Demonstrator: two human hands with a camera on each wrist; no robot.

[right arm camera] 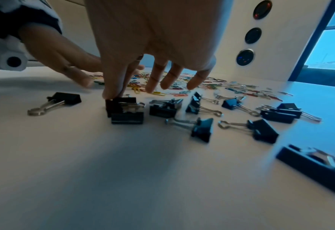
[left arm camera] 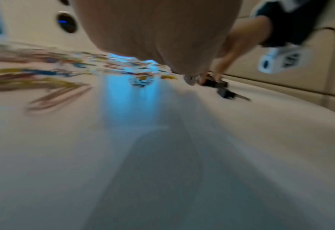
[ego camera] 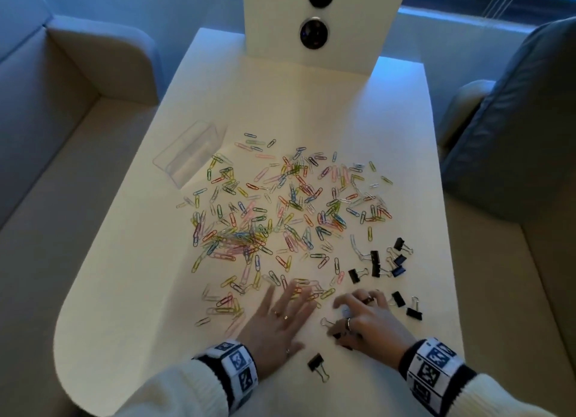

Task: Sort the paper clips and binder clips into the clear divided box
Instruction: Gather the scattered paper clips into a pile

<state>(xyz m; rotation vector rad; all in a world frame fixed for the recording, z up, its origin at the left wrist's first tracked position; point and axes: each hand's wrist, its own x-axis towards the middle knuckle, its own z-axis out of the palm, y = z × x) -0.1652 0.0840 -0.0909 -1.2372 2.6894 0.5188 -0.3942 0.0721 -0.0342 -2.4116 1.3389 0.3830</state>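
Several coloured paper clips (ego camera: 268,217) lie scattered over the middle of the white table (ego camera: 280,89). Black binder clips (ego camera: 377,264) sit in a loose group to their right, and one lone binder clip (ego camera: 316,363) lies near the front edge. The clear divided box (ego camera: 190,154) stands at the far left of the pile. My left hand (ego camera: 290,295) lies flat with fingers spread on the nearest paper clips. My right hand (ego camera: 355,304) hovers over binder clips with fingers hanging down. In the right wrist view its thumb (right arm camera: 111,90) touches the top of a black binder clip (right arm camera: 123,109); nothing is gripped.
A white upright panel (ego camera: 314,20) with round dark lenses stands at the table's far end. Beige sofa seats (ego camera: 46,136) flank the table, and a grey cushion (ego camera: 514,120) lies on the right. Bare tabletop stretches beyond the clips and along the front left.
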